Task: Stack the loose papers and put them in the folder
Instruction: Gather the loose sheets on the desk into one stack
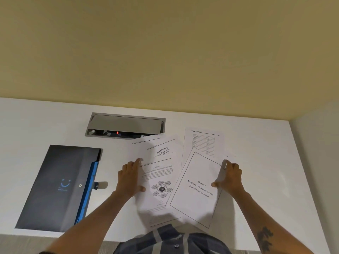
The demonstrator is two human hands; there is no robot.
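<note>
Nearest: edge of white desk point(55, 125), with the person's checked shirt just below it. Both hands are on a fan of loose white printed sheets, right of centre on the desk.

Left hand point(129, 180) lies flat, fingers spread, pressing the left edge of the sheet with the circular node diagram point(161, 187). Right hand point(229, 177) pinches the right edge of the bordered title page reading "Chapter 3" point(198, 189), thumb on top, fingers curled at or under the edge. Neither hand has lifted anything clear of the desk, as far as I can tell.

Step in hand looks like gathering. To do it well:
- sweep both hands inward so edges meet
- rotate the skewed title page square to the others
- catch the far sheets before lifting
- then tap the stack on the desk to align

Papers: at least four, overlapping at different angles. Thin, floppy, will slide on each other.

Further back: sheet with a small sketch point(159, 149) and a table-printed sheet point(203, 143), both untouched.

Dark grey flat folder with blue gusset and snap tab point(60, 186) lies left, well apart from the papers, flap looks closed. Needs opening first.

Farthest: grey recessed cable box in the desk point(126, 125), lid up.
</note>
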